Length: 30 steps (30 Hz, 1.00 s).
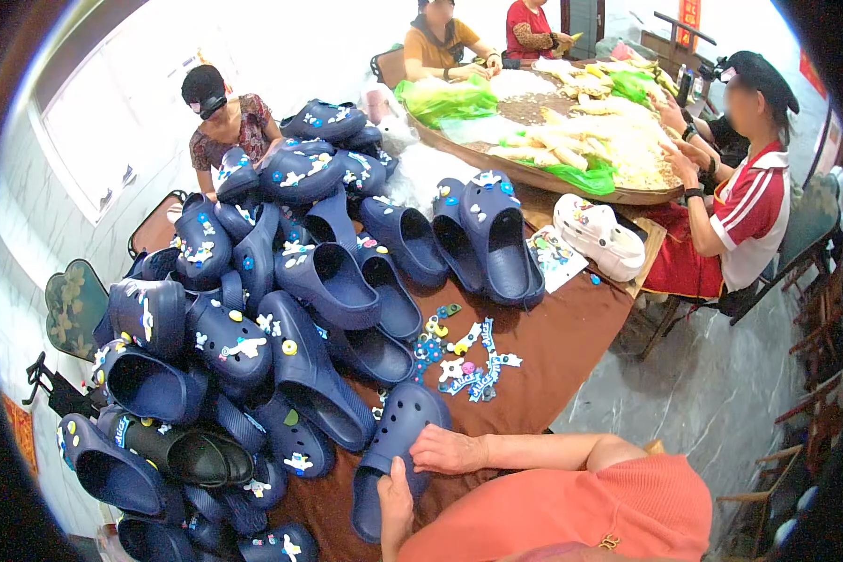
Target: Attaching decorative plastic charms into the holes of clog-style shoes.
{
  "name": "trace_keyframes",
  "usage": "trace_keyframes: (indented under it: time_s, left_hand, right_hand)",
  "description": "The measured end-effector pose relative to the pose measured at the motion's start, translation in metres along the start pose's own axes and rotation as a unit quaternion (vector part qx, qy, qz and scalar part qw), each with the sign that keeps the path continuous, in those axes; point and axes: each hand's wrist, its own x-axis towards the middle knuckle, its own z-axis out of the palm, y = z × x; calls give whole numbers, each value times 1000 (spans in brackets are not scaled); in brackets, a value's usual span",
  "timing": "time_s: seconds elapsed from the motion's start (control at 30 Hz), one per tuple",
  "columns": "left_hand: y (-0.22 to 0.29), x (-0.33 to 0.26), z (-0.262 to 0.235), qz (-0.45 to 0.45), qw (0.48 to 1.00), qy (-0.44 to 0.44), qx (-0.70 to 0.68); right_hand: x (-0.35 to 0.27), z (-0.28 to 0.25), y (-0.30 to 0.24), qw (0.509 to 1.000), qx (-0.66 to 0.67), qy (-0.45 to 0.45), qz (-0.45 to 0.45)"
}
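Note:
A navy foam clog (pixel 405 417) with round holes in its toe lies tilted near the table's front edge; I see no charm on its upper. My left hand (pixel 395 506) grips it by the side near the heel, thumb up. Against the side of its upper, my right hand (pixel 448 451) is closed with the fingers curled; whether a small piece is between them is hidden. Just beyond the clog, loose shoe charms (pixel 431 348) in yellow, blue and green lie on the brown cloth (pixel 557 361), beside blue-and-white lettered banner charms (pixel 482 370).
A tall heap of navy clogs (pixel 328 281) with charms fills the left of the table, one black clog (pixel 201 456) among them. A white clog (pixel 598 236) stands at the far right corner by a charm sheet (pixel 554 258). Several people sit beyond, some around a large round tray (pixel 525 164).

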Motion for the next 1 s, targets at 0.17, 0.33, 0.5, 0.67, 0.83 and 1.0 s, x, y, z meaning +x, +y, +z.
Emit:
trace_keyframes:
  time_s: [0.17,0.33,0.5,0.67,0.83,1.0]
  left_hand:
    - [-5,4,-2,-8,1000,-4,5]
    - [-14,10,-1,33,999,-9,-25]
    - [-5,7,2,7,998,-20,-59]
    - [2,2,5,-1,998,-4,-65]
    - [-9,6,2,-7,999,40,-10]
    - [-12,2,1,-3,999,23,-45]
  right_hand:
    - [3,-4,0,1000,5,2,-1]
    - [16,-22,-2,999,46,-6,18]
    - [14,-66,5,994,34,-105,-26]
    - [1,-78,15,963,28,-266,35]
    - [-12,-74,8,966,21,-252,52]
    - [-25,-71,20,969,-21,-244,41]
